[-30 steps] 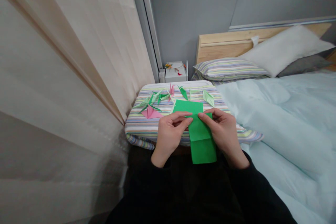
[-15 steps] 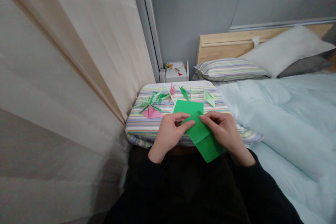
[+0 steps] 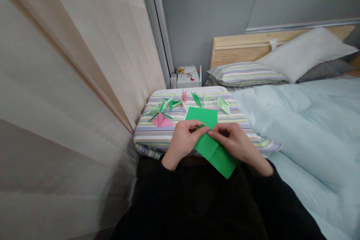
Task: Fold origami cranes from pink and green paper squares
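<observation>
A partly folded sheet of green origami paper [image 3: 216, 153] is pinched between both hands, with creases across it and its lower corner hanging toward my lap. My left hand [image 3: 185, 139] grips its upper left edge, thumb on top. At the upper edge, my right hand [image 3: 235, 140] pinches the paper, its thumb and fingertips close to the left thumb. Just beyond lies a flat green sheet [image 3: 203, 115] on the striped cloth. Folded paper cranes in green and pink surround it, among them a pink crane [image 3: 162, 120] and a pale green folded piece [image 3: 223, 105].
The small table [image 3: 157, 135] wears a striped cloth. A beige curtain [image 3: 118, 45] hangs close on the left. On the right is a bed with a pale blue quilt [image 3: 303, 120] and a striped pillow [image 3: 247, 74]. A white stand [image 3: 188, 79] holds small items behind.
My right hand has moved left toward the left thumb along the paper's upper edge. The paper has turned slightly, and its top corner is now folded down or hidden by the fingers.
</observation>
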Motion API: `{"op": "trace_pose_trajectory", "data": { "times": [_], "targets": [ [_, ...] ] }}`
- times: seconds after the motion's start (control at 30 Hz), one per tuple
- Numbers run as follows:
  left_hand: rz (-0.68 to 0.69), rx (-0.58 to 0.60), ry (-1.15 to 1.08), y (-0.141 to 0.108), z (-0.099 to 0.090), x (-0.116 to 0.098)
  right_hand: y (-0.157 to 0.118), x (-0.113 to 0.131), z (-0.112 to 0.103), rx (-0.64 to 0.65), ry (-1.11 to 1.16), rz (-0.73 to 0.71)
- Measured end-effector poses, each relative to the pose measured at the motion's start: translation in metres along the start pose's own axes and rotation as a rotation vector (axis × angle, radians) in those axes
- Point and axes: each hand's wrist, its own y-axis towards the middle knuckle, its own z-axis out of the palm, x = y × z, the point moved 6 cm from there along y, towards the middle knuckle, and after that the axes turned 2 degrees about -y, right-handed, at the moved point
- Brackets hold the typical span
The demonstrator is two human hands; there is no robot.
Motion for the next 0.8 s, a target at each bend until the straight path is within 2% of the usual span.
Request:
{"op": "trace_pose_trajectory", "data": {
  "times": [0.17, 0.4, 0.5, 0.57, 0.67, 0.73, 0.8],
  "targets": [
    [0.142, -0.168, 0.072, 0.0, -0.009, -0.01, 0.003, -0.005, 0.0, 0.005, 0.066, 0.043],
    [0.18, -0.378, -0.006, 0.004, -0.045, -0.001, -0.005, -0.021, -0.013, 0.025, 0.151, 0.104],
    [0.202, -0.438, 0.008, 0.006, -0.053, 0.003, -0.008, -0.029, -0.015, 0.027, 0.241, 0.128],
    [0.204, -0.446, 0.008, 0.008, -0.054, 0.006, -0.008, -0.036, -0.018, -0.042, 0.291, 0.137],
    [0.123, -0.378, -0.046, 0.01, -0.053, 0.013, -0.006, -0.051, -0.029, -0.259, 0.382, 0.159],
    [-0.009, -0.225, -0.086, 0.011, -0.048, 0.02, -0.006, -0.058, -0.039, -0.381, 0.423, 0.17],
    [-0.145, 0.004, -0.085, 0.008, -0.04, 0.023, -0.004, -0.056, -0.048, -0.41, 0.356, 0.146]
  ]
}}
